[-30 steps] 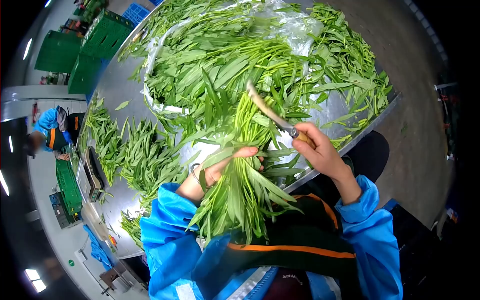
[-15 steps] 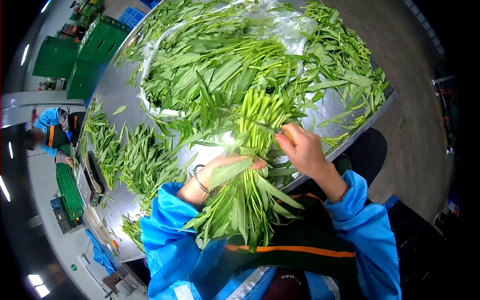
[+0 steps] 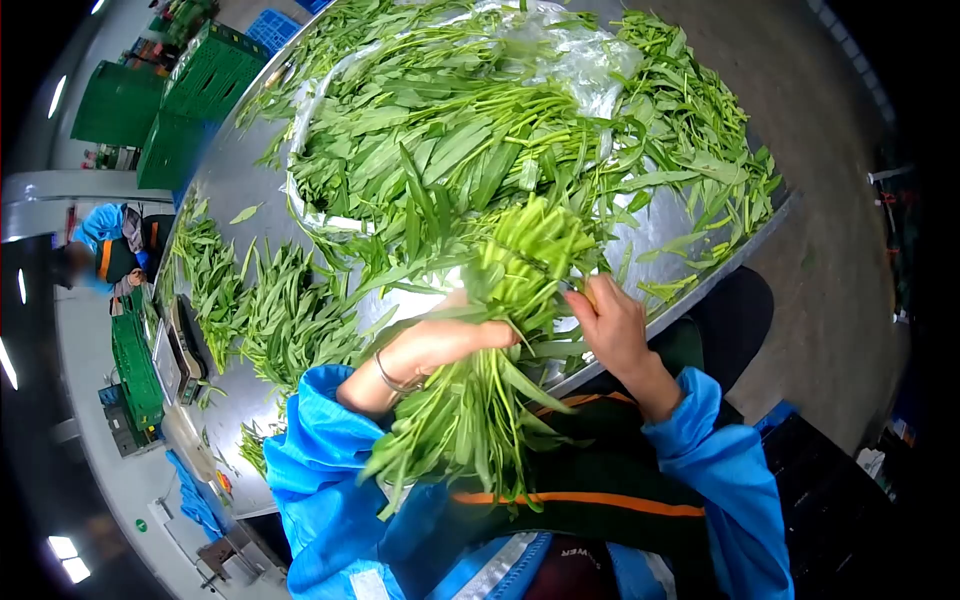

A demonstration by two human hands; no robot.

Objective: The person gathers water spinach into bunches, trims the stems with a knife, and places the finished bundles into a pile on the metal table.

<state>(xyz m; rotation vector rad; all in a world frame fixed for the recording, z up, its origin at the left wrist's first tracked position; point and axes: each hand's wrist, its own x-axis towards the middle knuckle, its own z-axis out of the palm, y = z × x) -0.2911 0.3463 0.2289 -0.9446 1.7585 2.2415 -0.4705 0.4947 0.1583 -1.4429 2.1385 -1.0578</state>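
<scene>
A bunch of leafy green stems (image 3: 490, 385), which looks like water spinach, is gripped around its middle by my left hand (image 3: 445, 348). Its pale cut ends point up and away from me, while the leaves hang over my apron. My right hand (image 3: 617, 325) is closed beside the stem ends, around a small knife (image 3: 548, 270). Only a thin dark line of the blade shows against the stems, partly blurred, and the handle is mostly hidden by my fingers.
A large heap of the same greens (image 3: 430, 130) lies on plastic sheeting on the metal table (image 3: 235, 185). Smaller bunches (image 3: 295, 310) lie at left, near a scale (image 3: 175, 355). Green crates (image 3: 205, 75) stand beyond. A co-worker in blue (image 3: 105, 235) stands at the far left.
The stem ends have tipped slightly away to the right and blurred. My left hand has turned so its back and thumb show more. My right hand has shifted slightly down and right.
</scene>
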